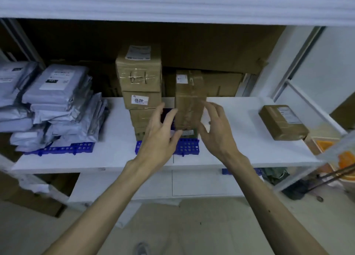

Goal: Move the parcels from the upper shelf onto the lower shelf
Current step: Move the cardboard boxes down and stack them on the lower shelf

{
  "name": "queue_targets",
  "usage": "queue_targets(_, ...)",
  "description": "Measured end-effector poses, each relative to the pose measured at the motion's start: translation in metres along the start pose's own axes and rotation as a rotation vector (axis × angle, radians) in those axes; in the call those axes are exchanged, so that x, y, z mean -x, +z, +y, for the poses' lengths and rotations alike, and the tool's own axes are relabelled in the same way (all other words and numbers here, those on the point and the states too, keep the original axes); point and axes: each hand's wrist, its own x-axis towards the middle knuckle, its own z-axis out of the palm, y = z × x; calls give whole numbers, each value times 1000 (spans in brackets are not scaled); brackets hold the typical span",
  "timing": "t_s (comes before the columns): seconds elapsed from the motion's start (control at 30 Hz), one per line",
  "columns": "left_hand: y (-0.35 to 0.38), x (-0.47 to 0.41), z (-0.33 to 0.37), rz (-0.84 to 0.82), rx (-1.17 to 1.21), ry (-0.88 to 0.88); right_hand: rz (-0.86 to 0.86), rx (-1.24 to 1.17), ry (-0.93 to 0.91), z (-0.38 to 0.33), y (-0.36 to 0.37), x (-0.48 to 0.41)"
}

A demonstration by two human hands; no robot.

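White metal shelving unit's middle board is carrying all the parcels in view. A foam-wrapped white shelf edge is running across above it, and a lower white board is showing below. Big flat brown cardboard sheets are leaning at the back.

Pile of grey plastic mailer bags with white labels is sitting at the left of the middle board, sagging over a blue perforated plastic rack. Stack of brown taped cardboard boxes is standing centre, one label reading upside-down digits. Just to its right, a tall narrow brown cardboard box wrapped in clear tape is standing upright on a second blue perforated rack. Something dark purple is sitting between stack and tall box, too blurred to name. Flat small brown cardboard box with a white label is lying well apart at the right end of the board.

Both bare arms are reaching in. Left hand is hovering in front of the stack's lower boxes, fingers spread and relaxed, gripping nothing. Right hand is hovering at the tall box's right side, fingers spread wide, also holding nothing. Frame is blurry, so I cannot tell if the fingertips are touching the box.
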Motion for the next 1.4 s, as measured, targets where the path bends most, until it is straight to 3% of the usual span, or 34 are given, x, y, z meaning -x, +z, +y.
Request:
queue_targets(0.3,107,22,107,-127,-161,80,-57,66,86,100,-102,68)
queue_targets(0.47,154,11,145,-190,-164,95,3,132,172,156,-143,85)
queue_targets(0.97,323,-125,226,-356,26,305,6,311,327,339,-237,38)
queue_targets(1.2,393,-184,212,-493,86,206,-107,345,478,420,-227,1)
queue_targets(1.4,448,-213,201,-576,120,108,-198,328,386,469,-210,-10)
